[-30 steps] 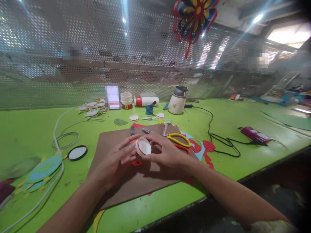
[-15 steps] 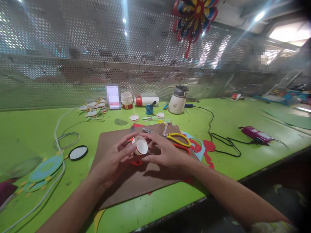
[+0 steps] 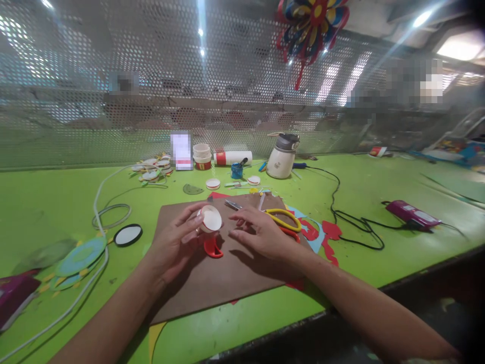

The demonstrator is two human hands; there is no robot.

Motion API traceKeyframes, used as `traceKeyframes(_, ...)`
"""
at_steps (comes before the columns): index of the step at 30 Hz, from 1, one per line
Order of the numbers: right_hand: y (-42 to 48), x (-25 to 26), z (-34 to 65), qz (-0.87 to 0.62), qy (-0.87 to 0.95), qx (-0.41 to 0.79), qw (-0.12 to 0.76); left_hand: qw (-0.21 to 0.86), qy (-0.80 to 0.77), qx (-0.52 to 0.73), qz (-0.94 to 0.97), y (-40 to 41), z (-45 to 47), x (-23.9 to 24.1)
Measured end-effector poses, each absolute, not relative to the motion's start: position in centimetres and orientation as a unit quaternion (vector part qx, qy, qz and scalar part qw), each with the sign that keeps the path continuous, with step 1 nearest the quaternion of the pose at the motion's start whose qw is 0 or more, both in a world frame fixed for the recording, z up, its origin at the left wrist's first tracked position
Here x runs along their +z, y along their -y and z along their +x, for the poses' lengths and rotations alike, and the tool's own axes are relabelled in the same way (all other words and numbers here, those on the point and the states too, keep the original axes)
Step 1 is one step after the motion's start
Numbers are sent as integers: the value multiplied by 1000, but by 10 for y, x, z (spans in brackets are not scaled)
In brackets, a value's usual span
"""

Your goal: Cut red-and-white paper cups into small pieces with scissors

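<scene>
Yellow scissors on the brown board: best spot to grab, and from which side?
Take the yellow scissors by the handle loops, coming from above on the right. The loops lie flat and open on the board, while the blades point away toward the back and the right hand covers the near side.

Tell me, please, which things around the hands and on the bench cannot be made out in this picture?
Head view only:
- The left hand holds the small white cup; its fingers hide the cup's outside.
- The right hand covers part of the yellow scissors.
- The red piece is partly under the left hand.
- The upright card is blurred.
</scene>
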State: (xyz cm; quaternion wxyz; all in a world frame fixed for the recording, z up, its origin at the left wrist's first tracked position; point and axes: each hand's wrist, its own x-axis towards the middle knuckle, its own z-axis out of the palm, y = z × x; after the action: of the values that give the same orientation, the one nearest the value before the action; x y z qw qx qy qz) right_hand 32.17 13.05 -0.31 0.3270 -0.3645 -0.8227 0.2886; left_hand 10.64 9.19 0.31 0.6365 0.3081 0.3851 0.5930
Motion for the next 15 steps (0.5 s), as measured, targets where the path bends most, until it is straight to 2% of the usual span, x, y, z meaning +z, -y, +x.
traceKeyframes(15, -125, -1, 322, -343, 864, 248, 272, 553, -423, 666, 266, -105, 95, 1)
